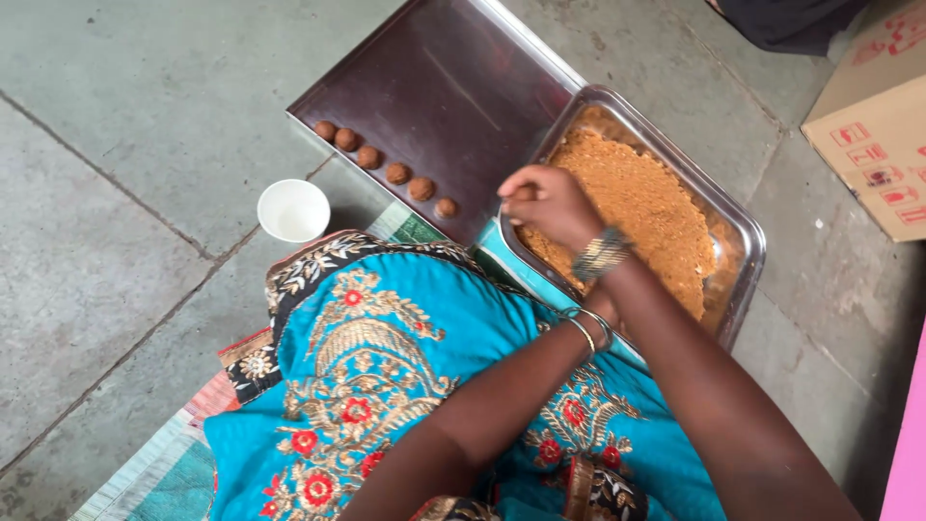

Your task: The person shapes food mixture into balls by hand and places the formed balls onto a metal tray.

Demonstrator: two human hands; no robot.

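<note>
Gripping: the right hand is curled with its fingers pressed together, seemingly around a small lump of mixture at the near corner of the pan; the lump itself is hidden inside the fist.
Left hand: the left hand is tucked under the right forearm at the pan's near rim, mostly covered, so I cannot tell whether its grip is spread or closed.
Wrists: a beaded bracelet sits on the right wrist, thin metal bangles on the left.
Mixture: the orange-brown crumbly mixture fills most of a rounded steel pan, with a bare strip along the far-right side.
Tray: a flat steel tray lies just left of the pan, partly under its edge.
Balls: six small brown balls stand in a slanted row along the tray's near edge, each just apart from the next.
Cup: a white paper cup stands on the stone floor beside the tray's near corner.
Lap: a turquoise embroidered garment covers the person's lap below the hands.
Corner: a cardboard box sits at the right edge.
</note>
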